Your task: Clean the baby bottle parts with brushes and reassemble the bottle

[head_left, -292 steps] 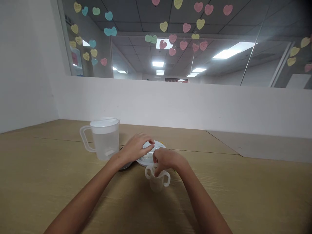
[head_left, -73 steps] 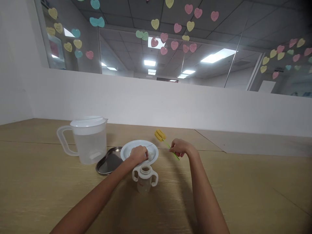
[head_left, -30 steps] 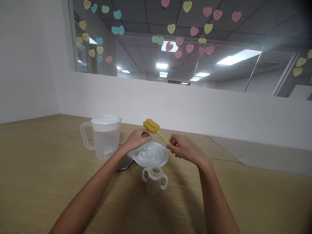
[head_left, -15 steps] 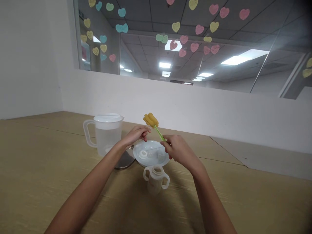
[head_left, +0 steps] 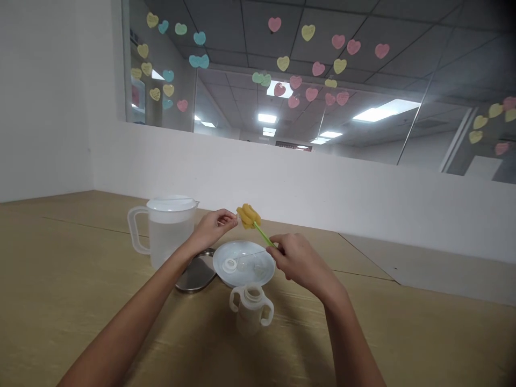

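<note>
Brush (head_left: 249, 216) in my right fingers (head_left: 278, 255) could twist if held loosely; I can't tell if my narrow left fingers (head_left: 227, 226) hold anything.

1. Jug (head_left: 171, 236): see-thru plastic, white lid, handle on L, upright at L.
2. Tray (head_left: 196, 273): shiny metal, curved, flat just R of jug, partly hidden.
3. Table (head_left: 403, 333): tan top w/ thin seam lines; grey strip (head_left: 439, 266) at back R.
4. Back wall (head_left: 322, 188): plain white, meets L wall (head_left: 40, 107) in corner.
5. Window (head_left: 363, 80): wide, above back wall.
6. Heart notes (head_left: 308, 33): pink, yellow, blue, green, stuck on glass, some overlapping.
7. Ceiling lights (head_left: 387, 110): lit, seen thru/in glass (can't tell which).
</note>
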`<state>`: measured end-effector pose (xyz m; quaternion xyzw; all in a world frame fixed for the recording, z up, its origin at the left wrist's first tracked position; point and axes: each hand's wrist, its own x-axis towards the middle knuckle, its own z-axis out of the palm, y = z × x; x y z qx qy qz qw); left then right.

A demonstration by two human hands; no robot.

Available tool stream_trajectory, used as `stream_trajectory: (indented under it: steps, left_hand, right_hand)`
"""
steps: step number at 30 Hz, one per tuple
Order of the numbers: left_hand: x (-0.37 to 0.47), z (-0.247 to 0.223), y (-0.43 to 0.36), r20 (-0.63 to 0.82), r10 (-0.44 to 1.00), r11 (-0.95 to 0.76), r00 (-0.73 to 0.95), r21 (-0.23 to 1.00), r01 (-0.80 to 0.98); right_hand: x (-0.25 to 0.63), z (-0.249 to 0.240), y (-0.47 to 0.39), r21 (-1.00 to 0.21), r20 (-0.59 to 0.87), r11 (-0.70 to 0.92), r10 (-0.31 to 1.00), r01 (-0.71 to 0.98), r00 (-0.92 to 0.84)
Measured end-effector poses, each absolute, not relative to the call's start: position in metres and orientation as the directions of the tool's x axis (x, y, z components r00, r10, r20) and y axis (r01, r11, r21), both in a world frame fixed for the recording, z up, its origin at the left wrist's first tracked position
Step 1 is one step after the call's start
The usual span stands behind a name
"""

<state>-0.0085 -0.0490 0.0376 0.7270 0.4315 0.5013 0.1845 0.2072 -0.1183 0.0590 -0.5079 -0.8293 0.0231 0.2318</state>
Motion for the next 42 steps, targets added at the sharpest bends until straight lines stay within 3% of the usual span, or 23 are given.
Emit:
stream_trajectory:
  steps: [5,12,18,36,42]
  left_hand:
    - [-0.003,0.038,-0.055,0.581,0.802,-0.552,0.139,0.632,0.544]
    - [-0.008,0.038,-0.05,0.574,0.805,-0.552,0.149,0.633,0.543]
    - [-0.009,0.041,-0.051,0.599,0.791,-0.58,0.123,0.671,0.463]
    - [0.014,0.031,-0.059,0.418,0.846,-0.519,0.33,0.787,0.333]
    - [0.015,0.032,-0.059,0.447,0.864,-0.5,0.23,0.809,0.308]
  right_hand:
    - [0.204,0.058,-0.123,-0.134,0.393,0.44,0.846,0.888,-0.36]
    - [0.206,0.057,-0.125,-0.049,0.327,0.407,0.869,0.912,-0.37]
    - [0.218,0.063,-0.136,-0.061,0.298,0.42,0.873,0.905,-0.385]
    - [0.202,0.06,-0.129,-0.017,0.296,0.384,0.884,0.923,-0.363]
    - [0.2,0.056,-0.123,-0.042,0.334,0.373,0.879,0.927,-0.339]
